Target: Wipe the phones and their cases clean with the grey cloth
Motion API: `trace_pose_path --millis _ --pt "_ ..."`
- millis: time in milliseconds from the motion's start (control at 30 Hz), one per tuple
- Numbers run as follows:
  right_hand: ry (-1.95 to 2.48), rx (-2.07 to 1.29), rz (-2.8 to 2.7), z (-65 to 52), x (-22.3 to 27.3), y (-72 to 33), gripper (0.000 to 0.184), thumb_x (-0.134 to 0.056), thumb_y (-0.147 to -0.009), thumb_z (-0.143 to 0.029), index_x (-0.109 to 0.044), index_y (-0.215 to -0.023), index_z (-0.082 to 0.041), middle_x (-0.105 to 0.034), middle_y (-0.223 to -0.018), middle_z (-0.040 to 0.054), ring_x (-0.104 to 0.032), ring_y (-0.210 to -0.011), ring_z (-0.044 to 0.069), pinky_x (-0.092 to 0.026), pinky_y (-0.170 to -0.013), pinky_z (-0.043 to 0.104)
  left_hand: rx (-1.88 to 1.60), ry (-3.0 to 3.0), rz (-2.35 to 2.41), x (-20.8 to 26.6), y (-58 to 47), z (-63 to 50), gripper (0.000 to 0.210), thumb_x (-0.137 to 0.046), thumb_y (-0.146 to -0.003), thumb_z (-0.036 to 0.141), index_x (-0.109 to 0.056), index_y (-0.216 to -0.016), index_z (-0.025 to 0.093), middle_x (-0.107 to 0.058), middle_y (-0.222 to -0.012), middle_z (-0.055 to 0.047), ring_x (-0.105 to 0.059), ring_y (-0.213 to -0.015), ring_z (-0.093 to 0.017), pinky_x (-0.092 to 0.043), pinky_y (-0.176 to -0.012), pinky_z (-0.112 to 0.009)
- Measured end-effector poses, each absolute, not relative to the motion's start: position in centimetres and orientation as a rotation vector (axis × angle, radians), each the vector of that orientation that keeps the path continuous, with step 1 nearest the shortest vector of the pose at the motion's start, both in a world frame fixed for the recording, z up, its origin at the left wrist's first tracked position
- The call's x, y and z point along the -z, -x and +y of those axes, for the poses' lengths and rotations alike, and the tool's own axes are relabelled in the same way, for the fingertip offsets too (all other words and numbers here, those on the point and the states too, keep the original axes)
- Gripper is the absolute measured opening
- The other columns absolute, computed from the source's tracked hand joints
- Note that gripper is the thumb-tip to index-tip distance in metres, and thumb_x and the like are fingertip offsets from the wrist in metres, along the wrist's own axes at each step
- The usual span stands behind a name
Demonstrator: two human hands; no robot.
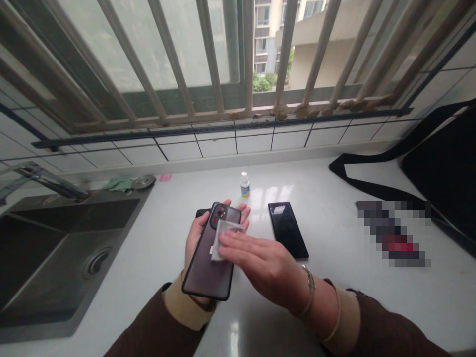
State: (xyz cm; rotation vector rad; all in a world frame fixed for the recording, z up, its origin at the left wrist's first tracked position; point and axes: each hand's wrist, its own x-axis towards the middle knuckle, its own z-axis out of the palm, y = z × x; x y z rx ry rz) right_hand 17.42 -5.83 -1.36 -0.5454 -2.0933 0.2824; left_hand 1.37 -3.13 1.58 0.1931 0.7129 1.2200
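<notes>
Holding the phone over the counter, the left hand's grip looks loose at the fingertips; the right hand presses a cloth on top. I'd worry hard rubbing could make it slip.

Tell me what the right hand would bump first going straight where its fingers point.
Going over the phone, the right hand would probably meet the left thumb first, though depth is hard to judge.

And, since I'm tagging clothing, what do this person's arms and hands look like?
Long dark brown fabric sleeves end in wide tan cuffs. A thin silver-coloured metal bracelet circles the wrist of the right hand. Neither it nor the left hand wears a glove.
</notes>
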Motion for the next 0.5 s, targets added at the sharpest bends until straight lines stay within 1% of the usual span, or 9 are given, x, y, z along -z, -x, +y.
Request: trace_pose_path --millis 100,200,267,367,433,500 --pt "0.242 -0.402 -2.155 -7.0 0.4 -17.0 0.033 -0.056 -0.109 -0.011 -0.069 -0.139 -0.012 -0.077 -0.140 0.0140 -0.064 -0.143 0.020 -0.050 -0.126 0.035 -1.327 -0.164 0.729 -2.0 -0.4 -2.7 0.046 -0.067 -0.093 0.037 -0.072 -0.134 0.016 -0.075 -0.135 -0.022 -0.069 -0.135 -0.037 -0.063 -0.104 -0.048" --pt "0.148 -0.438 -2.167 -7.3 0.2 -16.8 0.029 -0.056 -0.109 -0.013 -0.070 -0.135 -0.010 -0.078 -0.137 0.0147 -0.064 -0.144 0.020 -0.051 -0.124 0.032 -1.398 -0.149 0.711 -2.4 0.5 -2.3 0.041 -0.065 -0.094 0.035 -0.073 -0.130 0.016 -0.075 -0.136 -0.021 -0.069 -0.135 -0.037 -0.064 -0.103 -0.049" --pt "0.246 -0.412 -2.152 -7.0 0.5 -16.8 0.031 -0.054 -0.110 -0.010 -0.070 -0.136 -0.010 -0.076 -0.140 0.0152 -0.063 -0.145 0.020 -0.052 -0.124 0.034 -1.394 -0.141 0.689 -2.3 0.7 -2.2 0.040 -0.064 -0.095 0.036 -0.074 -0.129 0.016 -0.076 -0.134 -0.021 -0.070 -0.134 -0.037 -0.063 -0.104 -0.052" --pt "0.536 -0.340 -2.037 -6.3 1.3 -16.9 0.036 -0.051 -0.109 -0.004 -0.070 -0.139 -0.013 -0.074 -0.144 0.0161 -0.064 -0.143 0.021 -0.054 -0.123 0.038 -1.291 -0.181 0.661 -1.8 0.0 -2.5 0.041 -0.064 -0.096 0.039 -0.075 -0.128 0.016 -0.078 -0.130 -0.020 -0.071 -0.131 -0.038 -0.062 -0.106 -0.055" --pt "0.728 -0.322 -1.902 -5.7 1.7 -17.1 0.042 -0.051 -0.108 -0.003 -0.070 -0.142 -0.017 -0.073 -0.145 0.0151 -0.067 -0.140 0.022 -0.056 -0.122 0.042 -1.197 -0.257 0.670 -1.3 -0.8 -2.9 0.040 -0.067 -0.095 0.038 -0.076 -0.126 0.016 -0.080 -0.126 -0.019 -0.072 -0.128 -0.039 -0.061 -0.106 -0.055" --pt "0.880 -0.348 -1.765 -5.2 2.0 -17.4 0.045 -0.052 -0.108 -0.004 -0.070 -0.145 -0.022 -0.073 -0.146 0.0119 -0.070 -0.137 0.024 -0.058 -0.120 0.044 -1.104 -0.327 0.703 -0.9 -1.7 -3.5 0.036 -0.071 -0.093 0.033 -0.078 -0.124 0.016 -0.082 -0.121 -0.016 -0.074 -0.126 -0.038 -0.061 -0.107 -0.053"
